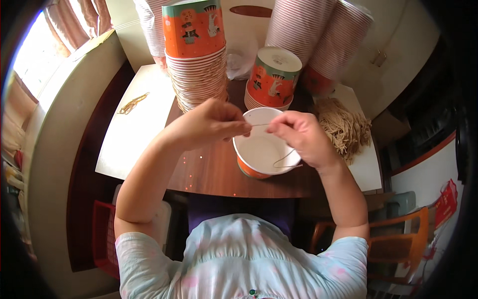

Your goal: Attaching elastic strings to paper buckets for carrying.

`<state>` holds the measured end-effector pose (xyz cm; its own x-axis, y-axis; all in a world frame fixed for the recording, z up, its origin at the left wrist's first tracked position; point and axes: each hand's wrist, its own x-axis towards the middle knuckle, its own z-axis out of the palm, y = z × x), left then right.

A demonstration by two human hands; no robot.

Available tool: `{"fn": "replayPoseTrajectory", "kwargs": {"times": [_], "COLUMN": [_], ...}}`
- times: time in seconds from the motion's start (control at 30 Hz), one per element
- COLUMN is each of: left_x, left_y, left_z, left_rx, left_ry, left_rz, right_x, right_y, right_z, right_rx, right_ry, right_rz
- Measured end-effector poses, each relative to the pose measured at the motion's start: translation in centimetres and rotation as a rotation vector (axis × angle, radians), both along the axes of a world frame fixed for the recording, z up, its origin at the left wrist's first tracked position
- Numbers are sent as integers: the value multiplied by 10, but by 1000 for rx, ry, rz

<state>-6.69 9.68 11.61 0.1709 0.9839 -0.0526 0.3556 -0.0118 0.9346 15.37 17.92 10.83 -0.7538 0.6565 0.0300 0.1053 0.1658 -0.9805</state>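
Note:
A white-lined paper bucket (pixel 258 149) with an orange and green outside stands near the front edge of the brown table, its mouth up and tipped a little toward me. Over its mouth, a short stretch of thin tan cord (pixel 261 125) runs taut between my hands. My left hand (pixel 223 122) pinches one end at the bucket's left rim. The fingers of my right hand (pixel 302 134) are closed on the other end. Below my right hand, a loose length of the cord curves across the bucket's inner wall and over the rim.
Behind my left hand rises a tall stack of upside-down orange buckets (pixel 194 65) with cords along its side. A shorter stack (pixel 273 82) stands behind the bucket. Wrapped stacks (pixel 303 25) are farther back. A heap of tan cords (pixel 343 127) lies right, a few yellowish strands (pixel 132 103) left.

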Motion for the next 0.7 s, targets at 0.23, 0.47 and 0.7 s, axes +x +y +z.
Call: {"fn": "replayPoseTrajectory", "kwargs": {"times": [0.23, 0.47, 0.7], "left_x": [-18, 13, 4], "left_y": [-8, 5, 22], "left_z": [-36, -18, -17], "left_rx": [-186, -118, -123], "left_ry": [-139, -117, -39], "left_rz": [75, -16, 57], "right_x": [34, -18, -23], "right_y": [34, -3, 7], "right_z": [-39, -24, -33], "right_rx": [365, -103, 27], "right_ry": [-112, 260, 103], "right_rz": [-178, 203, 55]}}
